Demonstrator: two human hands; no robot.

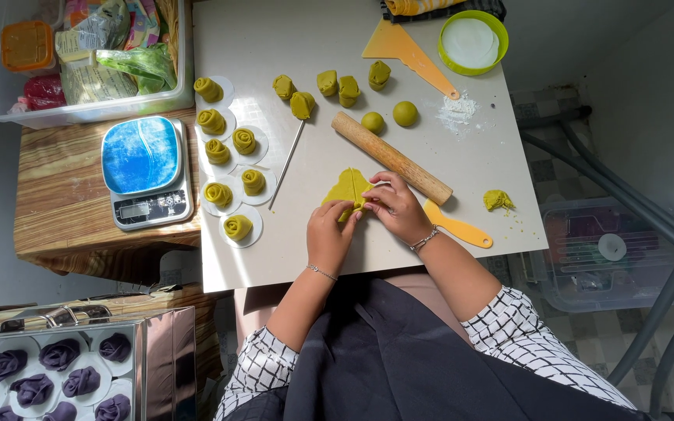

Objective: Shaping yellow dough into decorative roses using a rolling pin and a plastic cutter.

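1. Far left, off the table's left edge: a clear bin (9, 105) stuffed with packets, an orange-lidded tub, a red pouch and green and silvery bags. Below it is a scale (147, 171) with a blue top.
2. Along the table's left edge: rolled buns (231, 168) on white paper rounds. They sit close together, so a stray elbow could squash one.
3. Middle, near the front edge: the left hand (329, 234) and right hand (396, 209), fingers pinched on the dough (346, 187), a thin yellow-green sheet flat on the table. Pinch too hard and it'll probably tear or stick.
4. The rolling pin (390, 157) lies just beside the right hand; a nudge could roll it into the dough balls.
5. Back right corner: a green-rimmed tub (473, 42) with white inside.
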